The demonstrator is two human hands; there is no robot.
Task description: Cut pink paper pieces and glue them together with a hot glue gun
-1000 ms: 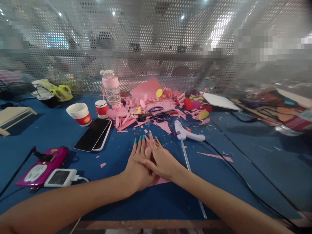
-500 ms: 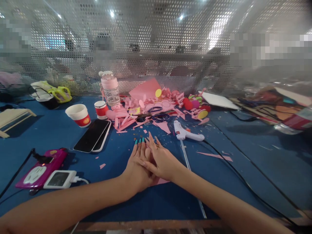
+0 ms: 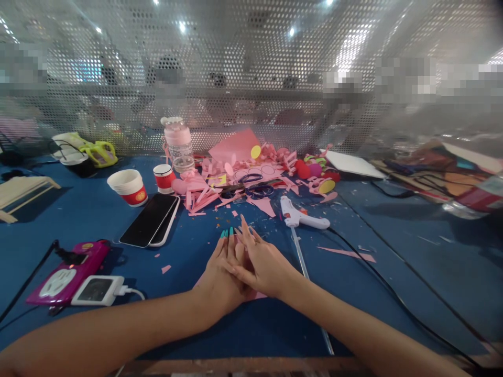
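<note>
**Both hands flat on a pink paper piece, blue table**

My left hand (image 3: 220,275) lies palm down on the blue table (image 3: 78,209), fingers stretched out straight and close together, teal nails pointing to 12 o'clock. My right hand (image 3: 262,264) lies across it from the 3 o'clock side, fingers likewise extended and overlapping the left fingers. Neither hand is closed around anything; both press flat.

Under the palms sits a pink paper piece (image 3: 259,296), with only its edge showing at 6 o'clock of the right hand. How far it reaches under the hands I cannot tell.

Handling judgement: the paper looks thin, light and limp. It should slide easily on the cloth-like table surface and crease if pinched hard. The best place to take hold is the exposed edge near the right wrist, with thumb and forefinger, lifting slowly so it does not tear.

Surroundings:
- Glue gun (image 3: 301,215) at 1 o'clock of the hands, its cord running to 5 o'clock.
- Pile of pink scraps (image 3: 220,188) and scissors (image 3: 251,186) at 12 o'clock.
- Phone (image 3: 150,220) at 10 o'clock, two paper cups (image 3: 129,186) beyond it.
- Power strip (image 3: 65,269) at 9 o'clock.
</note>
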